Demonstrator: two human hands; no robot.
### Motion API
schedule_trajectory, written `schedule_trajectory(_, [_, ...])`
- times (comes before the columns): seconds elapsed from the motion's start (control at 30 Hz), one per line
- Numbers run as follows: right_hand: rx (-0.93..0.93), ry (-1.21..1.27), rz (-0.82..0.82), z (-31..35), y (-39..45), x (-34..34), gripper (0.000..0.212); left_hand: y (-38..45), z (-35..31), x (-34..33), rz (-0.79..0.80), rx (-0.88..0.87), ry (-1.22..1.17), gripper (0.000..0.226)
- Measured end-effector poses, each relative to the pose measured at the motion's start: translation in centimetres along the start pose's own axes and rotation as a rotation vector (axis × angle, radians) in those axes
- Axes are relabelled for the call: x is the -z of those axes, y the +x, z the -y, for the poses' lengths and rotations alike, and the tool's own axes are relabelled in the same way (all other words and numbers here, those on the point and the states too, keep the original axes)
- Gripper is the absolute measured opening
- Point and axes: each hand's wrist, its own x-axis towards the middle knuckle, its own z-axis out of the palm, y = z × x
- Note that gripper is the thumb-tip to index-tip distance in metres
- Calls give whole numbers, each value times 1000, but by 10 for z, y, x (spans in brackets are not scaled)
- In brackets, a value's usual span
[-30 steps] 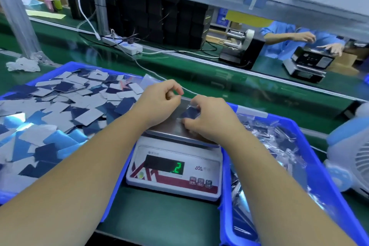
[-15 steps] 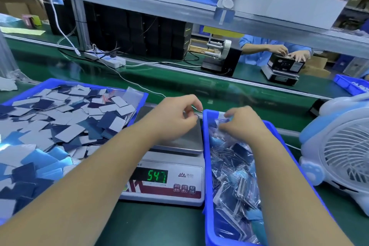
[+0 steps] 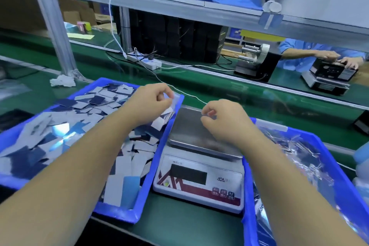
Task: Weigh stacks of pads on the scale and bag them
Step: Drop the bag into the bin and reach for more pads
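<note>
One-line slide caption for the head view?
Hands hover above an empty scale between two blue bins.

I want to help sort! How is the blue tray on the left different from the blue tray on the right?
The left tray holds loose flat pads in grey, dark blue and light blue, with no wrapping. The right tray holds shiny clear bags with pads inside. The left tray shows nearly whole; the right tray runs off the picture's edge. Both are blue plastic and sit beside the scale.

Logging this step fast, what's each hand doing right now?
Left hand: pinches a clear bag over the left bin.
Right hand: fingers curled above the scale; holding anything cannot be told.
</note>
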Motion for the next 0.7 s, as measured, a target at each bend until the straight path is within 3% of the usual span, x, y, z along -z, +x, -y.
schedule_trajectory(0.2, [69, -34, 106, 60, 17, -35, 20, -14, 42, 44, -277, -6, -273, 14])
schedule_trajectory(0.4, [74, -223, 190, 79, 43, -62, 25, -9, 52, 55, -523, 173, -507, 18])
schedule_trajectory(0.53, [99, -265, 285, 89, 63, -76, 31, -7, 57, 52, -539, 220, -478, 27])
schedule_trajectory(0.7, [236, -292, 505, 103, 80, -82, 70, -2, 62, 44, -520, 200, -425, 30])
